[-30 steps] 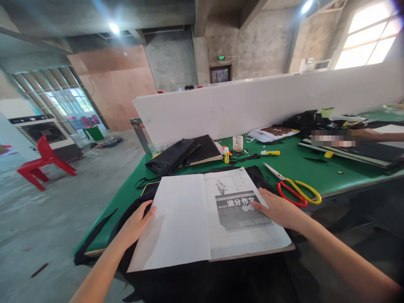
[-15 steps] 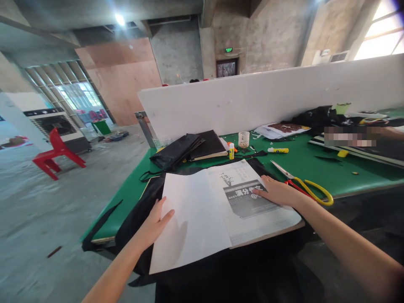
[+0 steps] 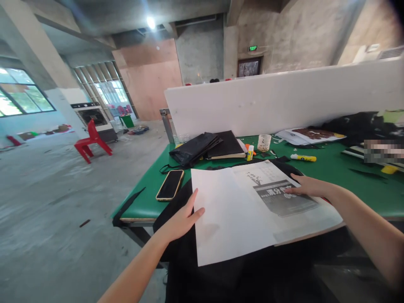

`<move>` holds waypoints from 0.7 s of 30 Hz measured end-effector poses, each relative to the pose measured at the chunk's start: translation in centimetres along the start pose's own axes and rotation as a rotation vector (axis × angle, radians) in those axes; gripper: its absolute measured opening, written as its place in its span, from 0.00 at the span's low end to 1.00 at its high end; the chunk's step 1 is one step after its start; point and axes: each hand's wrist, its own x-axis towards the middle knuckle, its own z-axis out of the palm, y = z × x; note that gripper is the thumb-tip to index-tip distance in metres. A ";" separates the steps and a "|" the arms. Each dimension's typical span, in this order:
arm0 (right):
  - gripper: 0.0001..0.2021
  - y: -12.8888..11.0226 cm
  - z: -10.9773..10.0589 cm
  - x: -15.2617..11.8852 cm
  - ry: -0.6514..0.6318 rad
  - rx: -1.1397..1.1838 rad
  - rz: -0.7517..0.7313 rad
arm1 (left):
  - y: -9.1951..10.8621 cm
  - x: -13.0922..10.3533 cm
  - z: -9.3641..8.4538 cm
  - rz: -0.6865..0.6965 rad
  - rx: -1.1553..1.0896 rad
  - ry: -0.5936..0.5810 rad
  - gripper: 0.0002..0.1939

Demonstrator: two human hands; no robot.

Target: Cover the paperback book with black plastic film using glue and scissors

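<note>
An open book (image 3: 233, 210) with a blank white left leaf and a grey printed right page lies on black fabric at the table's near edge. My left hand (image 3: 183, 219) grips the left edge of the white leaf, thumb on top and index finger along the edge; the other fingers are hidden. My right hand (image 3: 306, 185) holds the right edge, its thumb on the printed title. A phone (image 3: 169, 185) in a yellow-rimmed case lies left of the book. A sliver of red beside my right wrist is mostly hidden.
The green table (image 3: 142, 210) holds a black folded bag (image 3: 194, 149), a dark-covered book (image 3: 232, 143), two glue sticks (image 3: 250, 153) (image 3: 303, 158), a clear cup (image 3: 264, 143) and black scraps. A white partition (image 3: 277, 101) stands behind. A blurred hand appears far right.
The view has turned left. Book and black fabric have shifted right on the table with my hands, uncovering the phone. The yellow-handled scissors are now hidden at the right.
</note>
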 end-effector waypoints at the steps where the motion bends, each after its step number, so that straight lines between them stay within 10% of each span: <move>1: 0.31 -0.4 0.1 -0.3 -0.028 -0.023 -0.033 | -0.1 -0.8 -0.5 0.004 0.011 0.085 0.35; 7: 0.32 -7.3 0.6 -6.8 0.102 -0.075 -0.366 | -6.2 -7.5 -3.6 -0.298 0.209 0.730 0.15; 10: 0.36 -12.2 1.4 -10.9 -0.003 -0.016 -0.721 | -10.0 -9.6 -3.2 -0.489 0.029 0.671 0.20; 14: 0.33 -16.1 3.8 -13.1 0.027 -0.085 -0.998 | -10.6 -10.1 -1.2 -0.412 -0.520 0.413 0.23; 21: 0.23 -15.0 4.5 -12.7 0.252 0.272 -0.613 | -7.9 -9.7 -0.7 -0.406 -0.938 0.448 0.19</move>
